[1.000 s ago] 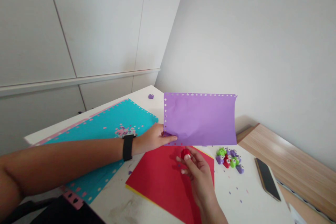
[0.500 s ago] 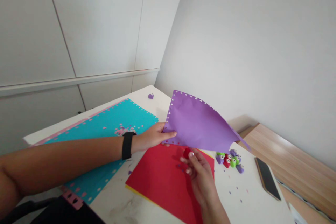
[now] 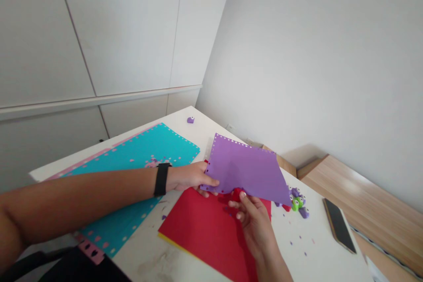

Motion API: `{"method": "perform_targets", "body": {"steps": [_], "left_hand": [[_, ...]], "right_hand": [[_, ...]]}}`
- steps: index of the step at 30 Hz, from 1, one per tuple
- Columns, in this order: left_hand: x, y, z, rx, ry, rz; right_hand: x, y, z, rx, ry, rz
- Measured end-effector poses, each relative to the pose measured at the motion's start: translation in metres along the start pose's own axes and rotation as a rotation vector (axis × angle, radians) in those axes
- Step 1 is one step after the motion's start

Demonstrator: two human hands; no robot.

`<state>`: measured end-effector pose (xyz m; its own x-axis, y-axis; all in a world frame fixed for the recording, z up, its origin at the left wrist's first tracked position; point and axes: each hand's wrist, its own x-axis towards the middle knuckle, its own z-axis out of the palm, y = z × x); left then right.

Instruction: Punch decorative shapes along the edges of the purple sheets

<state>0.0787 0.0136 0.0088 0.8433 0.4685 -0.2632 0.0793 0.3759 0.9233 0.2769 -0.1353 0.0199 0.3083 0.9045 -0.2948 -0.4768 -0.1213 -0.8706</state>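
Observation:
My left hand (image 3: 194, 177) pinches the lower left corner of a purple sheet (image 3: 246, 165) with small holes punched along its edges. In my right hand (image 3: 253, 216) is a small red punch (image 3: 237, 194), close to the sheet's lower edge; whether the two touch I cannot tell. Beneath both hands lies a red sheet (image 3: 205, 229), with a yellow edge (image 3: 178, 243) showing under it. To the left, a turquoise sheet (image 3: 125, 154) with punched edges is partly covered by my left forearm.
Several purple, green and red punches (image 3: 299, 202) sit at the right, near a dark phone (image 3: 339, 224). A single purple punch (image 3: 191, 120) stands at the far corner. Paper bits (image 3: 155, 161) lie on the turquoise sheet. A wooden surface (image 3: 370, 189) adjoins the table.
The purple sheet has come down and lies flatter, now hiding part of the punch group. My left hand has lowered slightly; my right hand has barely moved.

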Motion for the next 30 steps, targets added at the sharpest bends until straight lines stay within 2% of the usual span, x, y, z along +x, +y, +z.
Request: {"method": "perform_targets", "body": {"steps": [5,11,19,30], "left_hand": [[0.002,-0.003,-0.001,-0.016,0.079,0.021],[0.004,-0.004,0.002,-0.023,0.156,0.153],[-0.003,0.002,0.011,0.025,0.068,0.238],[-0.005,0.004,0.012,0.110,0.085,0.283]], "right_hand": [[0.000,-0.003,-0.003,-0.032,0.001,0.034],[-0.008,0.002,0.003,-0.114,-0.062,0.077],[-0.013,0.010,0.013,-0.031,-0.066,0.110],[-0.016,0.009,0.020,0.014,-0.090,0.140]]}}
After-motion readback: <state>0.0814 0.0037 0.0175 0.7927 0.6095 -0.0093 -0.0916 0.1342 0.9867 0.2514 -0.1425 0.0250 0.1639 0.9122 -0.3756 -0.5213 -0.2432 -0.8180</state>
